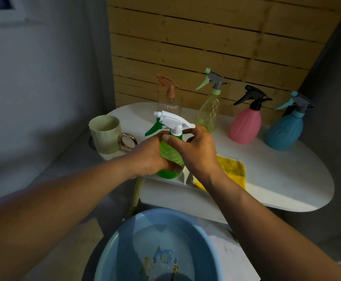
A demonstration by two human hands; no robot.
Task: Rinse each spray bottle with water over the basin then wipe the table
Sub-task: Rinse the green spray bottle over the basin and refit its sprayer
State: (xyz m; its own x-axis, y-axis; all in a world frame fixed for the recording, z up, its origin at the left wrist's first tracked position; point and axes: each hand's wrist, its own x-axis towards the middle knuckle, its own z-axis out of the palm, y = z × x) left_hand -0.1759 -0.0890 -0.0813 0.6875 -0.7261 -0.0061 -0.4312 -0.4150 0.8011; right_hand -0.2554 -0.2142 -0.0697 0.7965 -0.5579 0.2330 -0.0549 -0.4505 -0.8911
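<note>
A green spray bottle [170, 157] with a white head and green trigger is held upright over the near edge of the white table [283, 179]. My left hand [148, 156] wraps its body from the left. My right hand [199, 152] grips the neck just under the white head. Along the back stand a clear bottle with a brown head [168, 102], a pale yellow-green bottle [209, 112], a pink bottle with a black head [245, 124] and a blue bottle [285, 130]. A blue basin [122, 246] holding water sits low in front of me.
A pale green mug [105, 134] with a gold handle stands at the table's left end. A yellow cloth [231, 169] lies on the table behind my right wrist. A wooden slat wall backs the table and a grey wall is at left.
</note>
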